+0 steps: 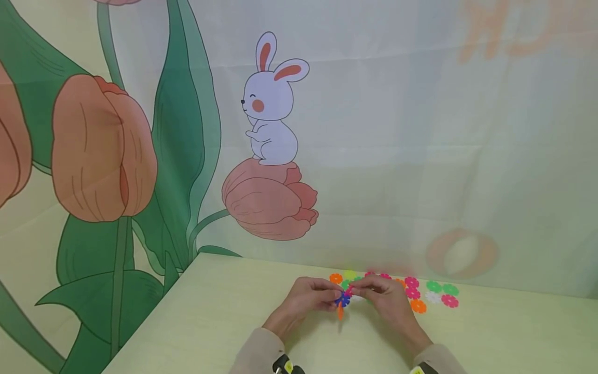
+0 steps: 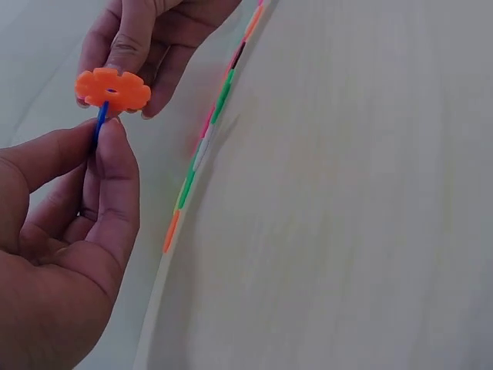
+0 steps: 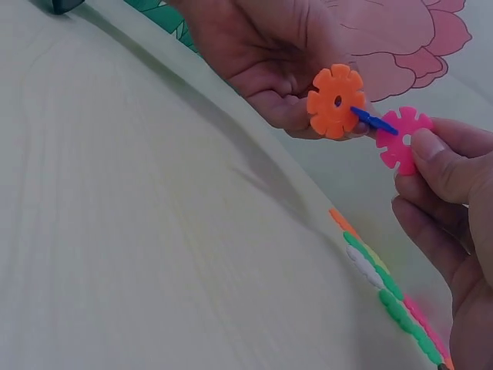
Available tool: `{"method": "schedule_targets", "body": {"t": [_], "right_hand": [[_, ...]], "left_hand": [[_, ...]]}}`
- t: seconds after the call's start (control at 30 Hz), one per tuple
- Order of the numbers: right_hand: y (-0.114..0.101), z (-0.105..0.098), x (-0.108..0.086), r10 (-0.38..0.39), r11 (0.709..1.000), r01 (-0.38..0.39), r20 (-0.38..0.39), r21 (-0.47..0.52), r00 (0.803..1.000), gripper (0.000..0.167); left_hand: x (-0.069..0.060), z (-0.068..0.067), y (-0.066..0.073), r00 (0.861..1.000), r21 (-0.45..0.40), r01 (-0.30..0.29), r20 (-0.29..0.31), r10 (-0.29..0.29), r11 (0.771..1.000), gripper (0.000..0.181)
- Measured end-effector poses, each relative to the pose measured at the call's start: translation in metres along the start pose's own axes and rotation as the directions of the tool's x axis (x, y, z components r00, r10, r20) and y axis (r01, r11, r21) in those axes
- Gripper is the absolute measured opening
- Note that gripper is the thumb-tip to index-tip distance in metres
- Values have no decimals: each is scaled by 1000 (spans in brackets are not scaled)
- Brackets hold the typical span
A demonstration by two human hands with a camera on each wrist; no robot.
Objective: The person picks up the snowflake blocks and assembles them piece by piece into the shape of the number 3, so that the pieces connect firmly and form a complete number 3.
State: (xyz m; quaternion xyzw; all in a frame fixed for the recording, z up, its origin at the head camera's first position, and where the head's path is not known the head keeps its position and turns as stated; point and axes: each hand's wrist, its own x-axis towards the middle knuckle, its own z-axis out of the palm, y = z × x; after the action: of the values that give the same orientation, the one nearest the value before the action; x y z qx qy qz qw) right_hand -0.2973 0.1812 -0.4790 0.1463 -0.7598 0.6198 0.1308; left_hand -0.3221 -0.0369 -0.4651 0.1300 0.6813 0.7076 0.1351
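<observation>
Both hands are raised over the table in the head view, close together. My left hand [image 1: 301, 301] pinches a blue snowflake disc [image 3: 373, 121] between thumb and fingers. An orange snowflake disc [image 3: 325, 122] is slotted onto the blue one, crosswise, and hangs at its lower side in the head view. My right hand [image 1: 386, 301] grips a pink snowflake disc [image 3: 393, 156] by its edge, thumb on its face. In the right wrist view the pink disc meets the blue disc's other end; how deep it sits there I cannot tell.
Several loose snowflake discs lie flat behind and right of the hands, among them a green one [image 1: 433, 286], an orange one [image 1: 418, 306] and a pink one [image 1: 450, 301]. Behind the pale table [image 1: 210, 306] hangs a printed cloth [image 1: 383, 130] with a rabbit and tulips.
</observation>
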Motion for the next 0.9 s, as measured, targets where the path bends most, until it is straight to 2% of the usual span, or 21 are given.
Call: {"method": "schedule_targets", "body": {"t": [0.23,0.37,0.6,0.77,0.9], "right_hand": [[0,-5,3,-22,1000,23,31,-12,999,17],[1,-6,5,-50,998,52,47,-40,998,15],[2,-6,7,-40,995,47,79,-90,996,16],[3,-6,10,-12,987,23,70,-159,997,17],[6,-7,20,-15,969,23,32,-248,999,17]], "left_hand": [[2,1,-1,1000,-50,-1,-1,1,999,15],[2,1,0,1000,-42,14,7,-14,999,17],[3,-1,-7,999,-23,36,30,-35,999,17],[1,-8,-12,1000,-57,26,10,-25,998,20],[0,-12,-14,999,-96,24,-34,-27,995,21]]}}
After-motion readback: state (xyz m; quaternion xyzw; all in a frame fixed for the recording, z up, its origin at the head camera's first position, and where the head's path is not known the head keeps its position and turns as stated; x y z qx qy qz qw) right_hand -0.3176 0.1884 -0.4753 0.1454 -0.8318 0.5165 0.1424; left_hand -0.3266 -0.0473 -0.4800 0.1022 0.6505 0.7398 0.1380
